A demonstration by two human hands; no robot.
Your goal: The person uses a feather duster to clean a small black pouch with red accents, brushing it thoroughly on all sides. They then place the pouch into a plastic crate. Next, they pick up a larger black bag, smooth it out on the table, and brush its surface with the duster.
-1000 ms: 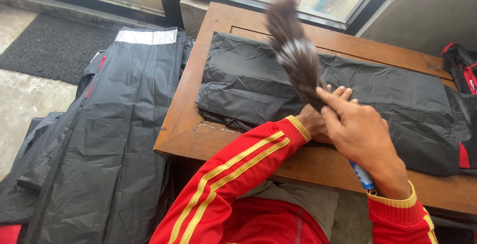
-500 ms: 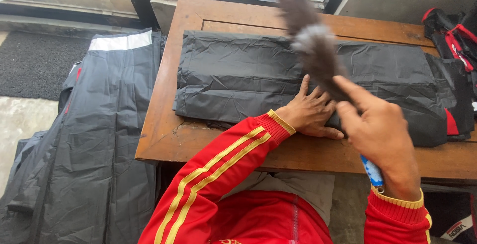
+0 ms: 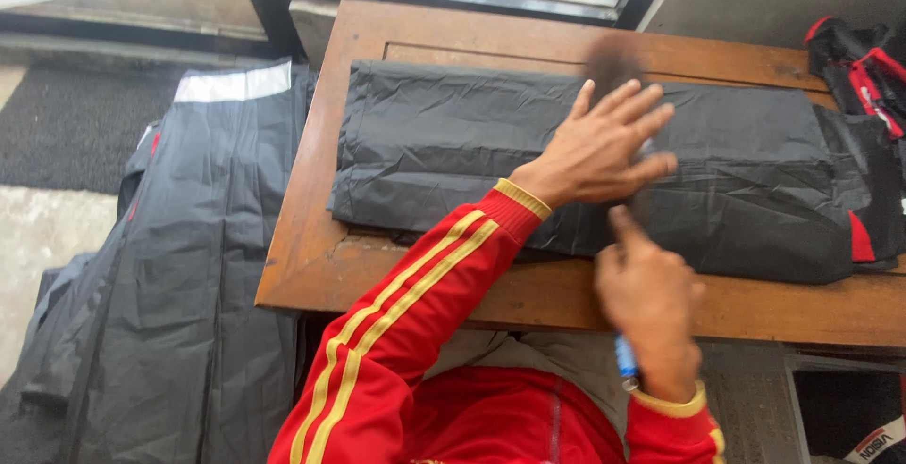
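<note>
Black folded garment (image 3: 453,152) flat, creased, on table (image 3: 321,266).

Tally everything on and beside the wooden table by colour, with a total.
Black: 2 - folded black plastic garment on the table; black plastic garment hanging beside the table
Black and red: 1 - black and red bag at the table's right end
Dark grey: 1 - blurred feather duster with a blue handle, in the right hand
Total: 4
</note>
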